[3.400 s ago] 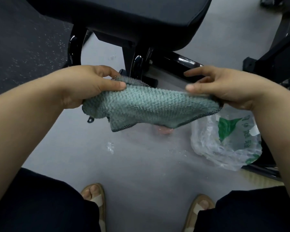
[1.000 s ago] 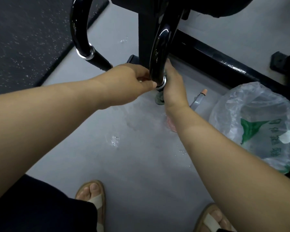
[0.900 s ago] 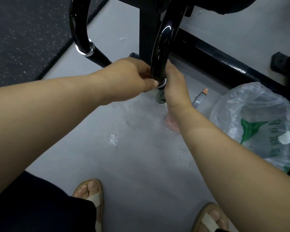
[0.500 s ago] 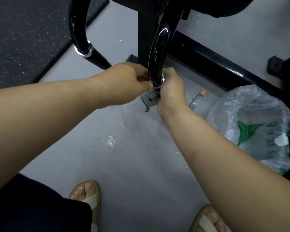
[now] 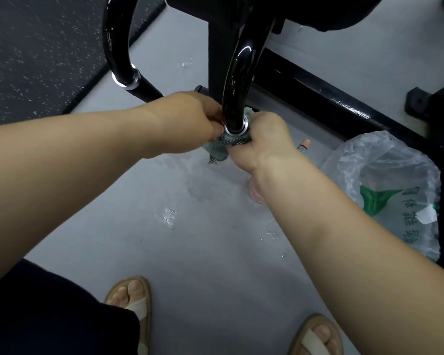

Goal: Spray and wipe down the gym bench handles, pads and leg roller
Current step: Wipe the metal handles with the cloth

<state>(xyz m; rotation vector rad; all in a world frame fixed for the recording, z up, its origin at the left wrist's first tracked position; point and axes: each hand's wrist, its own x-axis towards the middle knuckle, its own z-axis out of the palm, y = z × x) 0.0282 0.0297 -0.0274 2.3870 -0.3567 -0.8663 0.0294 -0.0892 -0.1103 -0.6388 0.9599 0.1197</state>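
Note:
A glossy black curved bench handle [image 5: 239, 80] with a chrome ring comes down at centre. A grey-green cloth [image 5: 222, 148] is wrapped around the grip just below that ring. My left hand [image 5: 190, 119] pinches the cloth from the left. My right hand [image 5: 262, 139] grips the cloth-covered grip from the right. A second black handle [image 5: 118, 55] curves down at upper left. The black seat pad [image 5: 331, 14] fills the top edge. A spray bottle [image 5: 304, 144] lies on the floor behind my right wrist, mostly hidden.
A clear plastic bag with green print [image 5: 390, 193] sits on the floor at right. The bench's black base rail [image 5: 331, 98] runs diagonally behind it. A dark speckled rubber mat [image 5: 36, 47] covers the upper left. Wet spots [image 5: 168, 216] mark the grey floor. My sandalled feet [image 5: 133, 301] stand below.
Earlier I held the cloth spread between both hands; both hands have since moved to the right handle and wrapped the cloth around its grip. More cloth shows below the ring now.

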